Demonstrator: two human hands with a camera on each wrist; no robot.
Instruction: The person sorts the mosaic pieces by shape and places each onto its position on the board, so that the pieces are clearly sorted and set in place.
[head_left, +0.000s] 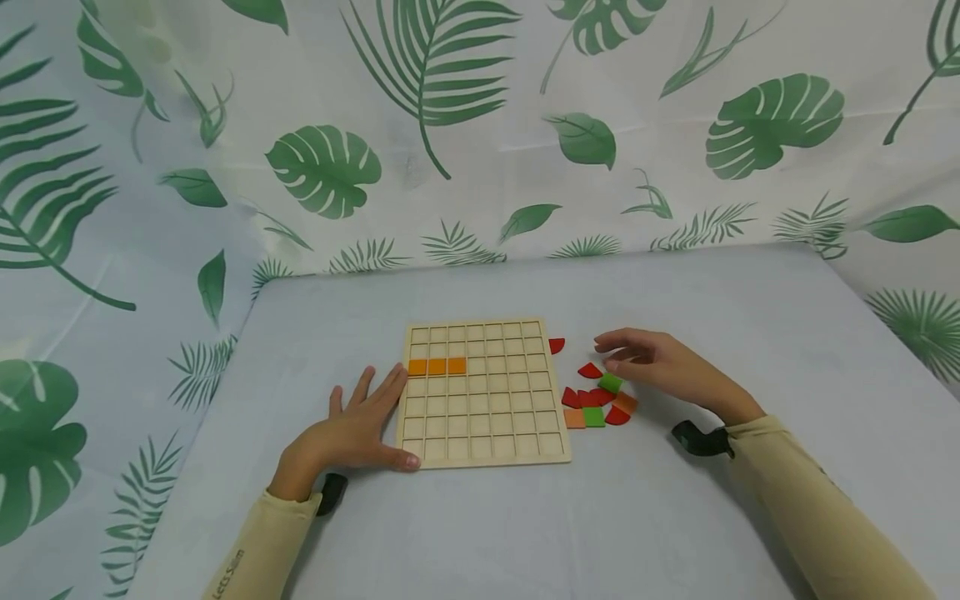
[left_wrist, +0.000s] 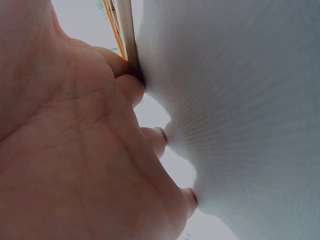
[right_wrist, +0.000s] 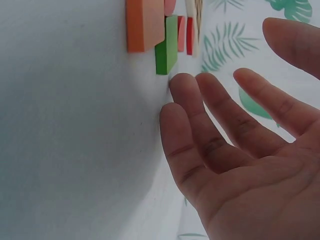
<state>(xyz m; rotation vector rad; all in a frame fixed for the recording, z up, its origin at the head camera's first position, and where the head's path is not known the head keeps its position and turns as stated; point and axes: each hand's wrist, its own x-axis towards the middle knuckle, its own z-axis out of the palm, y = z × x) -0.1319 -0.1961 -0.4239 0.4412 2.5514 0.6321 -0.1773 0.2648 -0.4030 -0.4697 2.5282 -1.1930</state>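
A wooden grid board (head_left: 480,417) lies flat on the table. Three orange square tiles (head_left: 437,367) fill the left end of one of its upper rows. My left hand (head_left: 352,433) has its fingers spread, with thumb and fingertips touching the board's left edge; in the left wrist view its fingertips rest on the cloth beside the board's side (left_wrist: 126,35). My right hand (head_left: 656,362) hovers just right of a loose pile, its fingers slightly bent and holding nothing. The pile has red quarter-round pieces (head_left: 590,371), green squares (head_left: 593,417) and orange squares (head_left: 575,418).
One red piece (head_left: 557,345) sits apart at the board's upper right edge. Pale cloth covers the table (head_left: 495,533). A leaf-printed curtain (head_left: 480,167) stands behind and at the sides. In the right wrist view, an orange block (right_wrist: 145,27) and a green block (right_wrist: 167,47) lie near the fingertips.
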